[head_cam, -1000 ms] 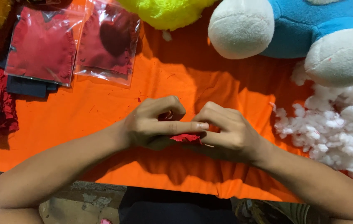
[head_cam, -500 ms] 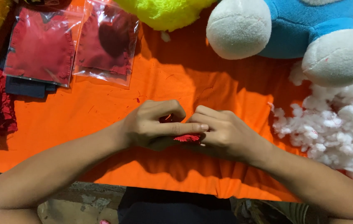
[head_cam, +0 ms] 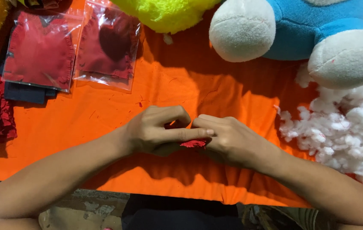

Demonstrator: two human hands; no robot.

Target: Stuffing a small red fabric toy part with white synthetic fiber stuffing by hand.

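The fingers of the 2 hands meet over a small red fabric piece (head_cam: pixel 193 144), pinched between them so only an edge shows. The left hand (head_cam: pixel 156 131) curls closed with its thumb laid across; the right hand (head_cam: pixel 228 138) folds tight against it. The work looks to be at a fine pinching or folding stage, calling next for a steady, small-fingered grip. Around lie the orange cloth (head_cam: pixel 168 85), white stuffing (head_cam: pixel 343 127), a blue plush toy (head_cam: pixel 313 30) and 2 bagged red pieces (head_cam: pixel 40 51).
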